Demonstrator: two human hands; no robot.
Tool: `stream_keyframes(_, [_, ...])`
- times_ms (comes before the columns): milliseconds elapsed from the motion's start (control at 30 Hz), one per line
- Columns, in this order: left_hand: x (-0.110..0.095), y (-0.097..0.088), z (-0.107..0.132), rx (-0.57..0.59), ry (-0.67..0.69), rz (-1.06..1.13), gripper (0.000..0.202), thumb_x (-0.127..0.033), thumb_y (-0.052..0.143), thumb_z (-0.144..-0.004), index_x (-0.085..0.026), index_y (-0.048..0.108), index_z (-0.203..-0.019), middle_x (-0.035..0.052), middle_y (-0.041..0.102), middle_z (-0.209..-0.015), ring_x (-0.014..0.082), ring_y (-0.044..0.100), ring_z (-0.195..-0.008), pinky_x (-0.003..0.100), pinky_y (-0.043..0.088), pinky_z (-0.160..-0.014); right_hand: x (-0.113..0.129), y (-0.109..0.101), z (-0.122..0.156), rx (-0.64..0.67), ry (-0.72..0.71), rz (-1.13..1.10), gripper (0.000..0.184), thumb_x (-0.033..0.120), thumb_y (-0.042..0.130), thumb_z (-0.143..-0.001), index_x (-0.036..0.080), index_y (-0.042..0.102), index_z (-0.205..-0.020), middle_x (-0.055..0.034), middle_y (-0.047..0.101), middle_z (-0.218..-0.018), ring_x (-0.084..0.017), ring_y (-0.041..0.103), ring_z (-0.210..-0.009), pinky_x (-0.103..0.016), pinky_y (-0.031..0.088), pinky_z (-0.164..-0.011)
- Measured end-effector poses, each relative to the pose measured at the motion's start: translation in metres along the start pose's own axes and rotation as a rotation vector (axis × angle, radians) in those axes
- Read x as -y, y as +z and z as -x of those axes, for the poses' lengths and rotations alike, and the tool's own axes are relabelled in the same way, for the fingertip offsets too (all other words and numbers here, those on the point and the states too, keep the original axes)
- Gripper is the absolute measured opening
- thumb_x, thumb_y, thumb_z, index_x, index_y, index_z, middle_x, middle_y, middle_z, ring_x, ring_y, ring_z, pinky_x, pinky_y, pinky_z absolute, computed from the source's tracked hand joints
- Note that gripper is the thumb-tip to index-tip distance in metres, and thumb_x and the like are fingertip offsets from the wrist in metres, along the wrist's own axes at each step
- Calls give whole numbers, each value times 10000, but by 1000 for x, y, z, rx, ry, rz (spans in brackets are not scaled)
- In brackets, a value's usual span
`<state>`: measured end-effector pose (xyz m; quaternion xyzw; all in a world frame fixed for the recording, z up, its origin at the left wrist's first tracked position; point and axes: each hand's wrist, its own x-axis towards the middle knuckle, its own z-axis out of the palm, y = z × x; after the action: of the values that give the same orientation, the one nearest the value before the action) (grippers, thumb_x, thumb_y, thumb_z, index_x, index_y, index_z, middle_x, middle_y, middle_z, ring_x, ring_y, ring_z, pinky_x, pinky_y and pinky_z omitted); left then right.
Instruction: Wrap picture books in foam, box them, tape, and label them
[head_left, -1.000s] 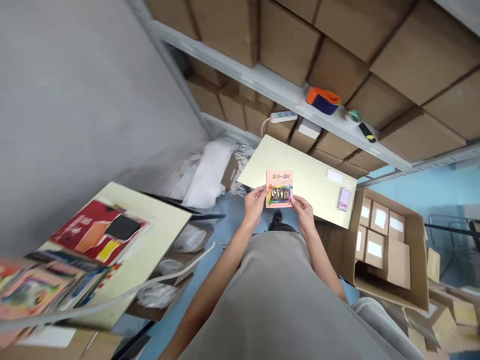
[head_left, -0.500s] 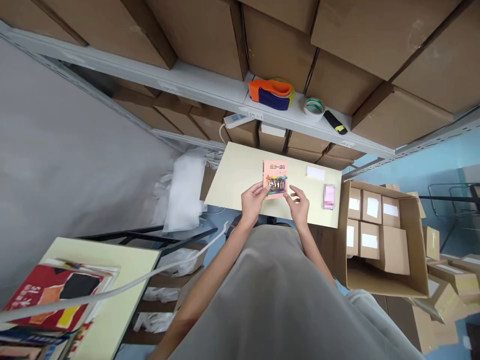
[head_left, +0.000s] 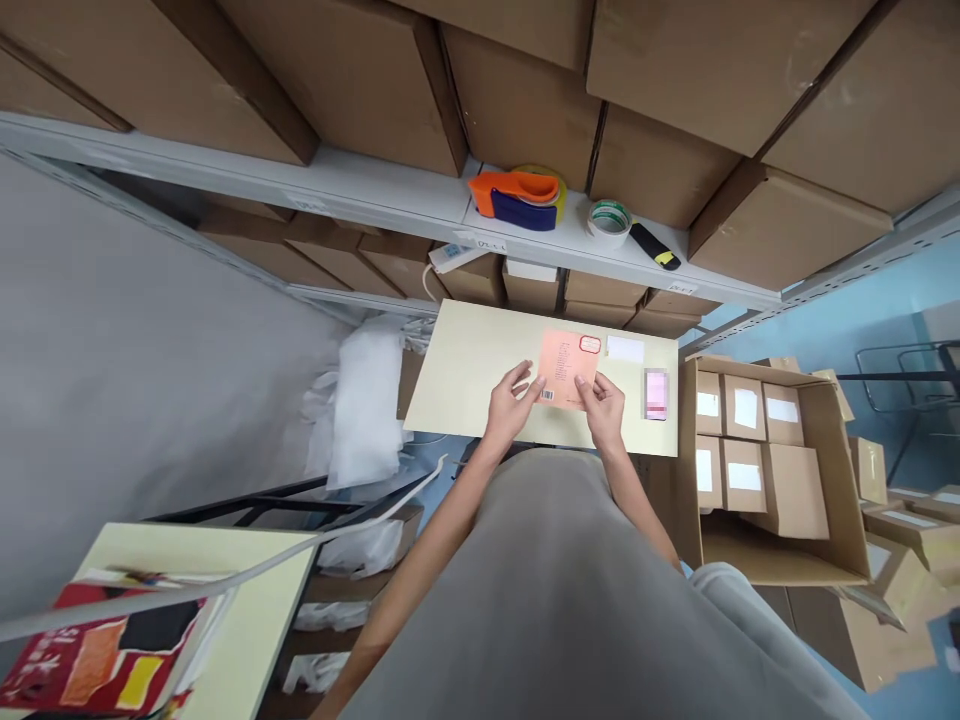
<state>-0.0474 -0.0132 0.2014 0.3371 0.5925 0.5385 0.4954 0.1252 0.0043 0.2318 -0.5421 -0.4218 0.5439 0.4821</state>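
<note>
Pink card (head_left: 568,368) pinched at lower corners by left hand (head_left: 514,402), right hand (head_left: 604,408), over table (head_left: 465,365); light edge grip advised, barcode uncovered.

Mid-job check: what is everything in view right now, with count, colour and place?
pink card: one, pink, barcode side up, over the table
table: one, cream, below the shelf
white label: one, white, on table, right of card
tape dispenser: one, orange and blue, on shelf
tape roll: one, green-white, right of dispenser
power strip: one, white, under shelf edge
shelf cartons: many, brown, on racks
open carton: one, brown, right of table, small boxes inside
plastic wrap: one pile, white, left of table
left hand: one, holds card's left edge
right hand: one, holds card's right edge
</note>
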Motion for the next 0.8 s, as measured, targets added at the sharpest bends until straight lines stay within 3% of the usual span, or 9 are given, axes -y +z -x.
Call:
stream_keyframes(100, [11,-1,-1,110,-204,221,781,-762,992,-714,-154,886,-1191,183,873,-1224,365,822,-1183,532,649,-1109,-4,-5,2,11,60,-71,681,774,889,-830,187,854,-1173,-115,906,-1153,-346,870,-1067,-486,735,-966])
stream_keyframes(200, [16,2,5,45,-226,266,769,-749,1040,-633,-154,905,-1102,153,890,-1108,340,839,-1078,515,667,-1057,-9,-7,4,26,103,-73,738,795,895,-807,171,855,-1200,-142,902,-1207,-379,872,-1128,-526,738,-1004])
stream_keyframes(300, [16,3,10,-65,-125,166,734,-752,1019,-659,-157,919,-1077,148,892,-1120,341,839,-1070,519,675,-1051,-12,-8,6,-60,39,54,752,773,851,-869,173,842,-1323,-171,836,-1424,-402,805,-1357,-558,687,-1144])
stream_keyframes(367, [12,4,14,-130,-19,53,663,-736,969,-753,-160,925,-1079,144,894,-1122,349,844,-1063,525,686,-1038,-11,-5,10,-139,-31,141,737,743,811,-927,181,824,-1404,-170,778,-1533,-389,735,-1479,-560,632,-1235])
stream_keyframes(433, [7,8,21,-161,116,-66,544,-678,892,-883,-176,930,-1089,134,895,-1135,346,852,-1076,522,691,-1049,-10,2,17,-122,-49,147,725,728,806,-941,182,828,-1417,-159,787,-1520,-377,736,-1480,-554,615,-1263])
stream_keyframes(533, [1,20,37,-94,350,-230,383,-541,760,-1043,-220,924,-1173,121,881,-1255,321,843,-1190,509,669,-1132,-7,12,25,-15,-34,84,706,720,879,-882,208,858,-1367,-103,844,-1423,-365,786,-1401,-532,647,-1235])
stream_keyframes(633, [-2,28,48,50,526,-344,337,-461,679,-1106,-259,900,-1263,121,846,-1380,304,812,-1285,514,641,-1187,-6,9,25,-2,-55,57,642,732,845,-913,227,879,-1309,-69,866,-1374,-353,804,-1358,-503,669,-1199])
stream_keyframes(733, [-1,23,43,-5,510,-366,386,-495,702,-1092,-250,863,-1343,155,810,-1450,325,756,-1372,538,599,-1221,-8,-7,21,8,-55,30,653,770,791,-938,208,892,-1255,-98,882,-1314,-360,834,-1276,-508,691,-1145])
stream_keyframes(800, [0,14,33,-125,351,-300,502,-591,769,-1033,-223,847,-1365,182,789,-1477,346,728,-1383,522,609,-1172,-12,-18,18,45,-23,-6,690,790,815,-903,202,893,-1255,-111,881,-1313,-367,837,-1263,-525,696,-1130])
